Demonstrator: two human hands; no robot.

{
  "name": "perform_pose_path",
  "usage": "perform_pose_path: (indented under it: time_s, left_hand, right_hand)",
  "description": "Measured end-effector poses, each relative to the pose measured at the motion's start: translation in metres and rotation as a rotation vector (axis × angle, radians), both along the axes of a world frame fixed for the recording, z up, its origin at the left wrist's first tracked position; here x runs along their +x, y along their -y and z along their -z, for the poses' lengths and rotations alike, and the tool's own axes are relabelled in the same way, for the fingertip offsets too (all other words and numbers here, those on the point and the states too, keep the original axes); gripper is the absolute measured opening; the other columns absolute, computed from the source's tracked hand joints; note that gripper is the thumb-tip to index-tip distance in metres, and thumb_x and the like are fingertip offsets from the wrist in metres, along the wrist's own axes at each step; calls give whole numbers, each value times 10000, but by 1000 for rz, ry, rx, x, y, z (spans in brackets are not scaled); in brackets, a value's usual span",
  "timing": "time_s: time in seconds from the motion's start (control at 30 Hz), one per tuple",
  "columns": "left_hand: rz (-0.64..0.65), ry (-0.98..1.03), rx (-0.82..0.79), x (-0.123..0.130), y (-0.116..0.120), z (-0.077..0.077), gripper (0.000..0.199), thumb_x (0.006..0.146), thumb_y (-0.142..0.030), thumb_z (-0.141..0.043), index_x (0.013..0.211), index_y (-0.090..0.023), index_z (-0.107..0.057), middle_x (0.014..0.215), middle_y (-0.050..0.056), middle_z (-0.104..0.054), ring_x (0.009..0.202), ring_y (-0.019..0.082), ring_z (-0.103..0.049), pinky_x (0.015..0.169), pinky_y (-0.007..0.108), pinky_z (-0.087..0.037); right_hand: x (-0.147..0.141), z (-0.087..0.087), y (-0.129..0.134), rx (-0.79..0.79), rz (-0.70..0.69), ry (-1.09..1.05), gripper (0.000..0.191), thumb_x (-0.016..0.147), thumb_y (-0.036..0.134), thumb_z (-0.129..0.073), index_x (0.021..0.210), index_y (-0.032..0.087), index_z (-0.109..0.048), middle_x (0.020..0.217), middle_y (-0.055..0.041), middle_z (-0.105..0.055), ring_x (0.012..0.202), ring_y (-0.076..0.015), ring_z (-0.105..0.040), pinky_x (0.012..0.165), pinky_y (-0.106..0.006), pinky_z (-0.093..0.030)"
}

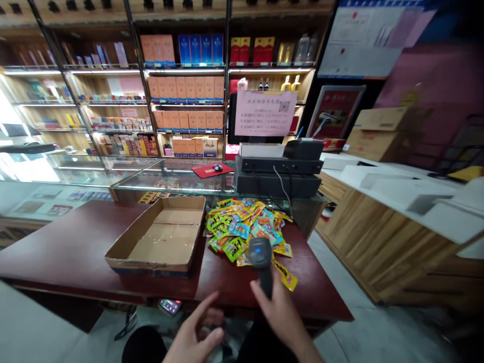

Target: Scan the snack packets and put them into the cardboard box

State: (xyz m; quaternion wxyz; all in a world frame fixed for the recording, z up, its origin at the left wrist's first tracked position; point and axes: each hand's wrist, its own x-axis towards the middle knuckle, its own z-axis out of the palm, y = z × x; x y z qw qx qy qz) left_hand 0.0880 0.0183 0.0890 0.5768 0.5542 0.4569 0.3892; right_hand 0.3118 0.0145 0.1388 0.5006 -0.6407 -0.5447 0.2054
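Note:
My right hand [278, 310] is wrapped round the handle of a dark barcode scanner [260, 254], whose head shows a small blue light. The scanner is held over the near side of a pile of small snack packets [242, 227] in green, yellow and blue. My left hand [200, 327] is in front of the table's near edge, its fingers apart and curved, with nothing seen in it. Left of the pile, an open shallow cardboard box [162, 239] lies on the dark red table [75, 247].
A glass counter [170, 176] stands behind the table, with a black register machine [280, 174] and a red mat [212, 170] on it. A phone [170, 306] is below the table's front edge. Wooden cabinets [374, 227] stand at the right.

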Motion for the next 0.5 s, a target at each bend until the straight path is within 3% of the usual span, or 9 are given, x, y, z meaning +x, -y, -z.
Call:
perform_pose_path:
  time_s: [0.03, 0.1, 0.17, 0.2, 0.27, 0.37, 0.43, 0.5]
  left_hand:
    - [-5, 241, -58, 18, -2, -15, 774, 610, -546, -728, 1279, -217, -519, 1092, 119, -654, 962, 249, -629, 776, 312, -509]
    - [-107, 509, -225, 50, -17, -45, 663, 663, -452, -738, 1243, -198, -542, 1154, 128, -632, 1046, 251, -611, 859, 316, -494]
    - [-250, 658, -381, 71, -42, -68, 560, 687, -360, -744, 1190, -185, -571, 1105, 126, -653, 999, 265, -640, 819, 341, -523]
    - [-277, 707, -456, 77, -55, -76, 532, 686, -321, -749, 1172, -188, -577, 1068, 118, -666, 953, 271, -658, 780, 358, -541]
    - [-269, 791, -576, 85, -79, -84, 478, 682, -247, -753, 1130, -199, -589, 1000, 90, -680, 885, 257, -680, 732, 356, -559]
    - [-268, 858, -626, 94, -103, -85, 382, 694, -207, -739, 1048, -188, -600, 915, 64, -682, 842, 236, -689, 695, 329, -567]
    - [-254, 871, -635, 101, -109, -85, 334, 695, -193, -735, 1001, -178, -603, 873, 55, -678, 829, 230, -690, 686, 318, -567]
    - [-225, 873, -652, 108, -111, -86, 318, 703, -177, -725, 995, -176, -599, 860, 53, -675, 817, 223, -689, 682, 315, -566]
  right_hand:
    - [-15, -7, 3, 11, -87, 134, 575, 839, 305, -525, 1371, 155, -365, 1181, -148, -603, 1078, -261, -590, 872, -370, -495]
    - [-35, -31, 4, 29, -299, 372, 720, 816, 222, -510, 1467, 171, -207, 1349, -148, -487, 1210, -252, -503, 969, -379, -447]
    - [-36, -74, -5, 65, -330, 609, 810, 741, 256, -615, 1465, 212, -254, 1327, -146, -499, 1194, -299, -502, 969, -439, -443]
    - [-32, -102, -13, 130, -226, 725, 733, 737, 285, -635, 1417, 236, -367, 1335, -149, -487, 1217, -341, -466, 992, -515, -396]
    - [-18, -165, -35, 310, 56, 880, 502, 777, 326, -624, 1266, 241, -548, 1458, -127, -337, 1339, -405, -264, 1057, -638, -195]
    - [-6, -248, -73, 625, 282, 989, 288, 836, 262, -564, 1118, 254, -621, 1528, -28, -200, 1402, -391, -11, 1044, -695, -8]
    - [-7, -279, -96, 756, 325, 1030, 248, 852, 224, -537, 1084, 238, -623, 1542, -8, -151, 1400, -375, 86, 1022, -708, 50]
    - [-11, -292, -115, 790, 318, 1058, 244, 872, 206, -496, 1086, 211, -613, 1552, -10, -105, 1394, -369, 126, 1007, -715, 82]
